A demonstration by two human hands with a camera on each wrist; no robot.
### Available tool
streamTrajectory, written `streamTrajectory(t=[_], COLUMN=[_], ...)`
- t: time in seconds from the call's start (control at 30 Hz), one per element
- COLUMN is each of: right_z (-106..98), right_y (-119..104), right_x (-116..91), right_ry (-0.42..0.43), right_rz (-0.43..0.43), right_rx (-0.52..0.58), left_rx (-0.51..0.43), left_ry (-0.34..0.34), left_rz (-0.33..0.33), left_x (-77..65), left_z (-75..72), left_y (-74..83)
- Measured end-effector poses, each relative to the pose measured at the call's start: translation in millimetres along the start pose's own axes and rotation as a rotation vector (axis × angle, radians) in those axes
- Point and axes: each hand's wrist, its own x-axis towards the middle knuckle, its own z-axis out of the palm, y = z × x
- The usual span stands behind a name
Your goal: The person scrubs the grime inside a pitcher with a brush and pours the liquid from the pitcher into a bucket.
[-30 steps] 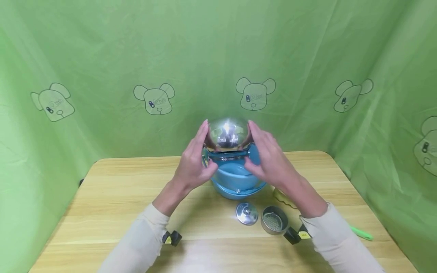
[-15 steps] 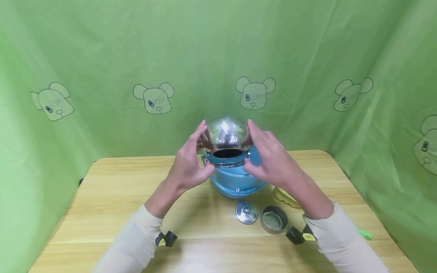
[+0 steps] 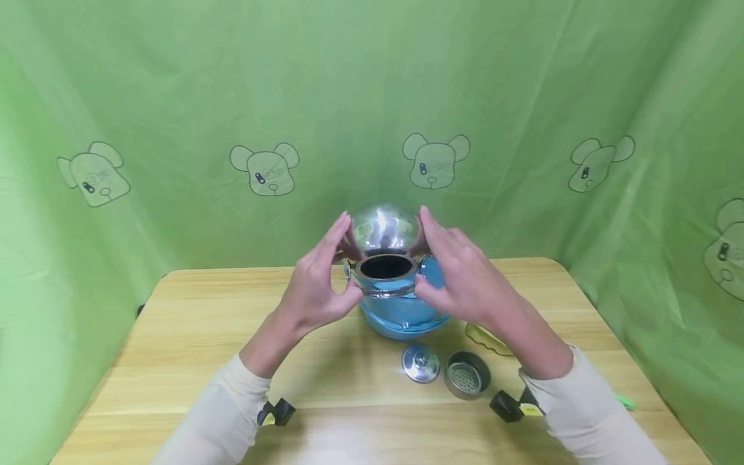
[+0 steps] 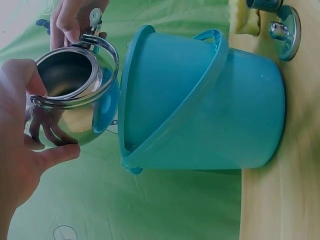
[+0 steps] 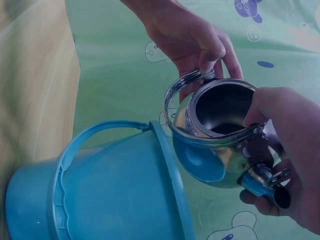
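Note:
A shiny metal teapot (image 3: 383,229) hangs in the air above a blue bucket (image 3: 401,323), tipped so that its round mouth faces me. My left hand (image 3: 314,281) grips one side of it, thumb by the rim and fingers along the body. On the other side my right hand (image 3: 467,274) holds it the same way, next to the short spout (image 5: 270,187), whose small cap stands raised. The teapot's metal handle (image 4: 107,50) is folded down against the neck. In the wrist views the dark inside of the teapot shows through the lidless mouth.
On the wooden table (image 3: 221,336), before the bucket, lie a metal lid (image 3: 420,363) and a round perforated strainer (image 3: 467,376). A yellow wavy-edged thing (image 3: 487,339) and a green piece (image 3: 624,400) are partly hidden by the right arm. Green curtains (image 3: 349,77) surround the table.
The teapot has rolled in both hands: its mouth, hidden a second ago, now shows as a full dark oval. My left hand has shifted slightly leftward and down. The things on the table stay put.

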Motion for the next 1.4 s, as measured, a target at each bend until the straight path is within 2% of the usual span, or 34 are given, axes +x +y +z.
streamTrajectory(t=[0.4,0.63,0.97,1.27,1.4], right_z=[-4.0,-5.8,-7.1,-8.7,-7.2], right_y=[-10.1,-17.6,-29.2,-39.3,-41.6], right_x=[-1.4,-2.5,-6.8,-10.3,-10.6], right_ry=[-0.027,-0.045,-0.149,-0.174,-0.211], right_rz=[0.038,0.032,0.034,-0.004,0.007], right_rx=[0.024,0.052,0.059,0.071,0.099], left_rx=[0.061,0.022,-0.029,-0.06,-0.051], left_ry=[-0.03,-0.039,-0.063,-0.073,-0.084], left_rz=[0.008,-0.006,-0.01,-0.079,-0.103], left_x=[-5.1,-13.2,-26.2,-36.5,-41.7], left_z=[-13.7,-21.1,-31.9,-41.2,-43.8], left_y=[5.4,6.8,7.4,13.6,14.5])
